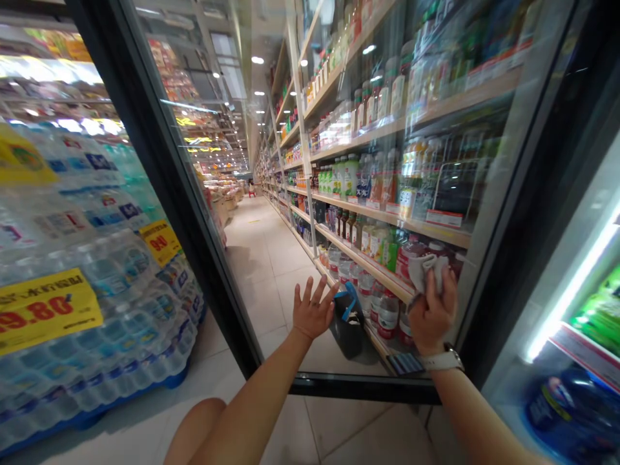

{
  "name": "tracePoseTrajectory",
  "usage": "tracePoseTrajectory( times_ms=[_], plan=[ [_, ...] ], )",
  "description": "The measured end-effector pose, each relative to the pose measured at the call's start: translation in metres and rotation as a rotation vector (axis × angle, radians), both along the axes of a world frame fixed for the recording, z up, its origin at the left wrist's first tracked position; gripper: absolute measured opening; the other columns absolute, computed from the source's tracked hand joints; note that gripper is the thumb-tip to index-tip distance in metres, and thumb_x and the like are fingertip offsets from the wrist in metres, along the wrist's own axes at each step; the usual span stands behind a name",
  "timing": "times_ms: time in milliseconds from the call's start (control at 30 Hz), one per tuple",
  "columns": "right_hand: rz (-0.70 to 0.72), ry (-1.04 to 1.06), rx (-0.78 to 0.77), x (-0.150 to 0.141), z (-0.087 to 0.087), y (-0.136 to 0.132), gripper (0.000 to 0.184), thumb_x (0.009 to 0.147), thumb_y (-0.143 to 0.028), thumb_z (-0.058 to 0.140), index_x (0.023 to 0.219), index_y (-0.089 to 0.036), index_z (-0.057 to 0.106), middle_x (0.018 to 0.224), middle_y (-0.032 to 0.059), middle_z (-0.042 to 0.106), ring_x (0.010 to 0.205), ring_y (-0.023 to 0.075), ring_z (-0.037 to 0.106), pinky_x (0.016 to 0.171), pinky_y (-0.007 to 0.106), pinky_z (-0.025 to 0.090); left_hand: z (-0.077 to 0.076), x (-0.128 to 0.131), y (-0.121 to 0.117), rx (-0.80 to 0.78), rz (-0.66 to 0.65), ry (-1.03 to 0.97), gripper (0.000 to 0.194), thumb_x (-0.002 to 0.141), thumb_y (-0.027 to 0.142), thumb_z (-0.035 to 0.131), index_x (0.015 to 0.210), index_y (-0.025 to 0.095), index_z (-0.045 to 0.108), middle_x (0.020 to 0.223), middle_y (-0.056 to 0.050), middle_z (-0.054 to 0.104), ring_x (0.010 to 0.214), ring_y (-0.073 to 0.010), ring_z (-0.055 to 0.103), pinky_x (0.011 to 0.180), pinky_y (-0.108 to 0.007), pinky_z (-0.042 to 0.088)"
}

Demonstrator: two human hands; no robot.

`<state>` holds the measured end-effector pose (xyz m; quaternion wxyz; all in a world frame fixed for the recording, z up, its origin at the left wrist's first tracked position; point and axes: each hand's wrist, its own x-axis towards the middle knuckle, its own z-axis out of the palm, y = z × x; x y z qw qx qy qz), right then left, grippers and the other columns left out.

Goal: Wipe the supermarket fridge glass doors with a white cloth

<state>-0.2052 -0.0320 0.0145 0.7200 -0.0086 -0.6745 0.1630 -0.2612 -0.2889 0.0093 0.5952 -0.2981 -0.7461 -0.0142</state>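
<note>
My right hand (433, 316) is closed around a crumpled white cloth (428, 272) and presses it against the glass door (271, 258) near its lower right side. A watch with a light strap (443, 360) sits on that wrist. My left hand (314, 309) has its fingers spread and holds nothing. Its palm faces the glass low down in the middle, and it seems to rest on the pane. The black door frame (363, 389) runs below both hands.
Through the glass stand shelves of bottled drinks (346, 175) and a dark bin (347, 329) with a blue item on the floor. Stacked water packs (106, 310) with yellow price signs (53, 309) are at left. A lit cooler with a blue bottle pack (574, 410) is at right.
</note>
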Motion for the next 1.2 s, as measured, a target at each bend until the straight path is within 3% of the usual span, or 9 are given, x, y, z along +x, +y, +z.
tracePoseTrajectory(
  times_ms=[200,333,467,633,767,833,933,1200],
  plan=[
    [0.157,-0.147,0.240,0.000,-0.025,-0.033,0.063,0.087,0.001,0.041,0.143,-0.027,0.040,0.140,0.0076,0.051,0.138,0.0239,0.036,0.113,0.047,0.036,0.000,0.000,0.000,0.006,-0.007,0.013,0.063,0.085,0.032,0.055,0.144,0.031,0.034,0.150,-0.003,0.036,0.145,-0.0257,0.016,0.119,-0.049,0.008],
    [0.286,-0.235,0.440,0.001,-0.047,-0.052,0.051,0.087,0.001,0.045,0.132,-0.023,0.054,0.129,0.0057,0.061,0.136,0.0196,0.039,0.115,0.039,0.034,0.000,-0.001,0.000,0.007,-0.007,0.015,0.061,0.085,0.032,0.053,0.143,0.030,0.035,0.150,-0.003,0.036,0.145,-0.0259,0.015,0.119,-0.049,0.009],
    [0.429,-0.331,0.674,0.001,-0.078,-0.068,0.041,0.092,-0.005,0.046,0.126,-0.024,0.059,0.126,0.0008,0.064,0.130,0.0142,0.047,0.112,0.033,0.039,-0.001,0.000,0.000,0.006,0.001,0.013,0.059,0.085,0.032,0.053,0.142,0.030,0.038,0.150,-0.002,0.037,0.145,-0.0264,0.015,0.119,-0.050,0.009],
    [0.537,-0.457,0.793,0.002,-0.120,-0.084,0.038,0.097,-0.011,0.040,0.128,-0.024,0.056,0.130,0.0004,0.061,0.129,0.0110,0.048,0.111,0.032,0.038,0.001,0.003,0.001,0.008,-0.008,0.034,0.059,0.085,0.032,0.054,0.142,0.030,0.038,0.151,-0.002,0.034,0.145,-0.0262,0.015,0.119,-0.049,0.010],
    [0.602,-0.477,0.890,0.005,-0.138,-0.093,0.031,0.098,-0.017,0.041,0.123,-0.024,0.059,0.125,-0.0022,0.064,0.125,0.0083,0.051,0.113,0.028,0.035,0.002,0.004,0.001,0.010,0.000,0.037,0.060,0.085,0.032,0.054,0.143,0.030,0.037,0.152,-0.001,0.032,0.145,-0.0261,0.016,0.119,-0.049,0.011],
    [0.595,-0.435,0.908,0.005,-0.137,-0.093,0.028,0.098,-0.020,0.043,0.119,-0.024,0.061,0.123,-0.0047,0.065,0.122,0.0071,0.053,0.115,0.026,0.030,0.000,0.003,0.000,0.007,0.004,0.038,0.060,0.085,0.032,0.054,0.142,0.031,0.037,0.151,-0.001,0.033,0.145,-0.0262,0.016,0.119,-0.049,0.011],
    [0.552,-0.405,0.904,0.001,-0.122,-0.087,0.027,0.098,-0.022,0.045,0.119,-0.026,0.062,0.128,-0.0063,0.062,0.127,0.0088,0.049,0.118,0.029,0.025,-0.002,0.001,0.000,0.007,0.009,0.037,0.060,0.085,0.034,0.055,0.142,0.031,0.038,0.150,-0.002,0.035,0.145,-0.0264,0.017,0.119,-0.049,0.010],
    [0.340,-0.321,0.710,0.005,-0.049,-0.056,0.039,0.095,-0.009,0.039,0.122,-0.027,0.061,0.129,-0.0003,0.062,0.134,0.0144,0.041,0.119,0.040,0.019,-0.001,-0.001,-0.001,0.001,-0.002,0.034,0.061,0.084,0.034,0.056,0.142,0.031,0.038,0.151,-0.003,0.034,0.145,-0.0266,0.016,0.119,-0.050,0.009]
  ],
)
